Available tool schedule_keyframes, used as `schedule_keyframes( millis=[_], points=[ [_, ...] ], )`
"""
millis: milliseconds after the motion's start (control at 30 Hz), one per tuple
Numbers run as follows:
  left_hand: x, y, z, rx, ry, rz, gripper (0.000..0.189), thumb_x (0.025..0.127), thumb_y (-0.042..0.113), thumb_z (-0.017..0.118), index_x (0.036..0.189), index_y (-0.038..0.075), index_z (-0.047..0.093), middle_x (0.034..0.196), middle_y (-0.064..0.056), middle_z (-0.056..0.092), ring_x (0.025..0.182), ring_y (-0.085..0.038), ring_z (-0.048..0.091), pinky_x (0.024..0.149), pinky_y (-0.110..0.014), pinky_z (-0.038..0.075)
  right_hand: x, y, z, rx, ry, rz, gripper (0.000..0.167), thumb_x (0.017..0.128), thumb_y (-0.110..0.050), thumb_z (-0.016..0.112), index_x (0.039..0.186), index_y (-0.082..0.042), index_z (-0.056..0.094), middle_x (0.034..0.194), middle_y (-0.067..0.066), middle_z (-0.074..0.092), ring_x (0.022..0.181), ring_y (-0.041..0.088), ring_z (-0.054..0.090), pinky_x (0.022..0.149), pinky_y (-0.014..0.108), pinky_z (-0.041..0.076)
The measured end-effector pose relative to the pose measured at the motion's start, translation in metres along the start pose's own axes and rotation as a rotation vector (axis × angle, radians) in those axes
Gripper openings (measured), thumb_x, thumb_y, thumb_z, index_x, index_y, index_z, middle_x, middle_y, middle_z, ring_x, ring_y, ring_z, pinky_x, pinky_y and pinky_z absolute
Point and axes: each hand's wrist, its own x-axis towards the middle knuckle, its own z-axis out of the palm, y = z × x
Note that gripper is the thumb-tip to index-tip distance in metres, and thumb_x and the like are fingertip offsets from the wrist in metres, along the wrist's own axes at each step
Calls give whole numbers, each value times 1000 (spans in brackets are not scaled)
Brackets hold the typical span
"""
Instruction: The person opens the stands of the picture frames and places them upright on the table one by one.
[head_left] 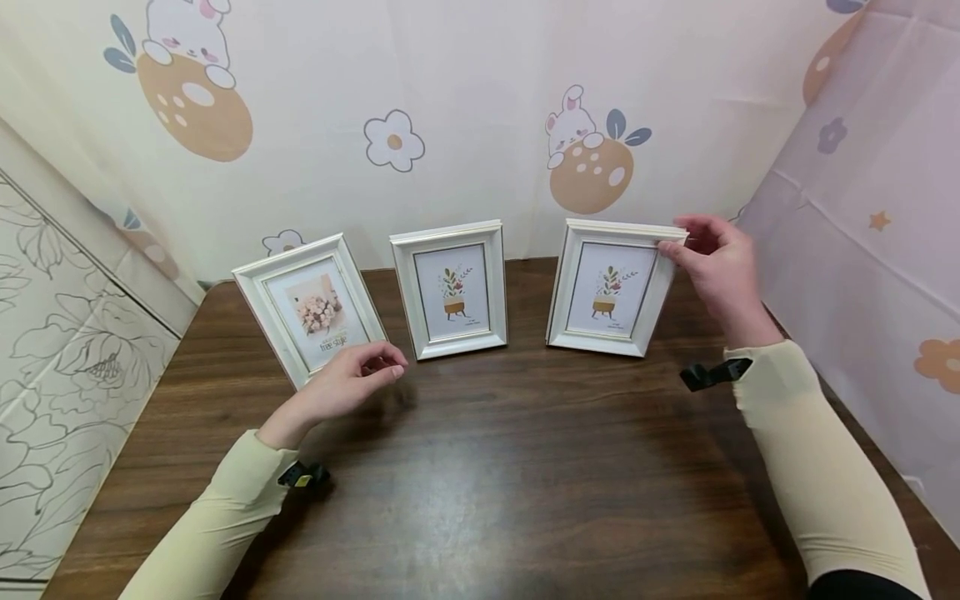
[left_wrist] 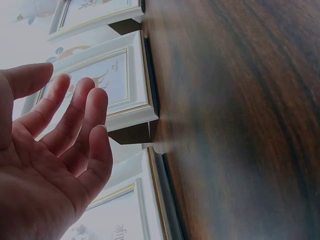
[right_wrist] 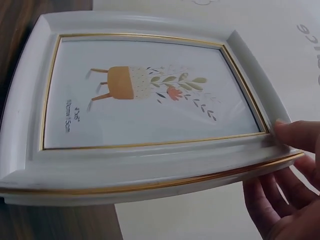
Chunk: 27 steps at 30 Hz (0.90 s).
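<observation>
Three white picture frames stand upright in a row on the table. My right hand [head_left: 723, 271] pinches the upper right corner of the right picture frame [head_left: 558, 287], thumb in front and fingers behind, as the right wrist view also shows. That frame [right_wrist: 150, 175] holds a potted-plant print. A like print sits in the middle picture frame [head_left: 461, 342]. The left picture frame [head_left: 258, 287] has a bouquet print and stands angled. In front of its lower right part hovers my left hand [head_left: 348, 383], fingers loosely bent and holding nothing; it hides that frame's lower corner.
A dark brown wooden table [head_left: 510, 467] carries the frames near its back edge. Behind them hangs a pale curtain [head_left: 465, 75] with rabbits and flowers, which continues along the right side. A white panel with line-drawn flowers [head_left: 67, 358] borders the left.
</observation>
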Motion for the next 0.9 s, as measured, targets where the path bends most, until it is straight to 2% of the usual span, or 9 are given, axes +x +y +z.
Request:
schedule_keyframes(
  millis=[100,233,300,400,467,533,667,800,900],
  points=[
    [-2,0,-1,9,17,-5,18,99,24,64,110,10,67,98,-3,67,92,-24,59,78,-39,49,-2,1,1,-101,-4,-10,46,89,-23,77,131,-10,61,103,-8,57,93,9,53,69,12,45],
    [-3,-1,-3,12,52,3,16,99,23,64,109,11,68,97,1,66,90,-22,59,76,-38,50,-8,-4,2,-126,7,-20,44,92,-27,73,131,-12,60,111,-6,56,98,10,53,74,14,45],
    [-2,0,-3,27,78,7,15,99,23,65,108,11,67,97,1,66,89,-21,60,76,-38,51,-12,-8,3,-131,44,-36,39,94,-28,70,129,-13,61,114,-6,54,100,10,52,78,17,44],
    [-2,2,-4,64,131,7,15,98,23,65,108,11,67,98,0,67,90,-20,61,78,-39,50,-17,-14,4,-134,138,-112,32,94,-23,67,122,-10,65,110,-9,51,99,7,51,80,19,43],
    [-2,4,-5,102,173,8,16,98,22,65,108,11,67,99,0,67,92,-19,61,81,-42,50,-22,-16,7,-141,202,-194,25,92,-17,66,114,-4,68,105,-13,51,97,6,51,79,19,43],
    [-2,7,-5,140,211,16,16,97,22,65,108,10,67,100,-1,68,95,-19,61,83,-44,48,-27,-18,11,-154,230,-278,20,90,-12,65,105,1,69,103,-14,53,95,5,51,77,17,44],
    [-4,12,-2,242,272,58,18,96,22,66,109,9,66,104,-6,69,100,-24,62,88,-48,47,-42,-21,19,-239,182,-397,15,90,-10,64,93,3,70,109,-2,61,98,8,47,81,21,38],
    [-5,18,3,357,337,110,22,94,22,68,112,9,66,112,-9,67,108,-30,60,98,-49,44,-56,-24,29,-329,72,-497,13,89,-9,64,90,2,70,115,14,62,106,25,47,82,39,32],
    [-5,22,7,430,392,155,27,92,23,70,115,8,65,117,-9,65,116,-33,56,108,-51,36,-65,-25,38,-366,-22,-577,9,87,-7,66,89,1,70,114,17,63,107,36,48,83,48,33]
  ],
)
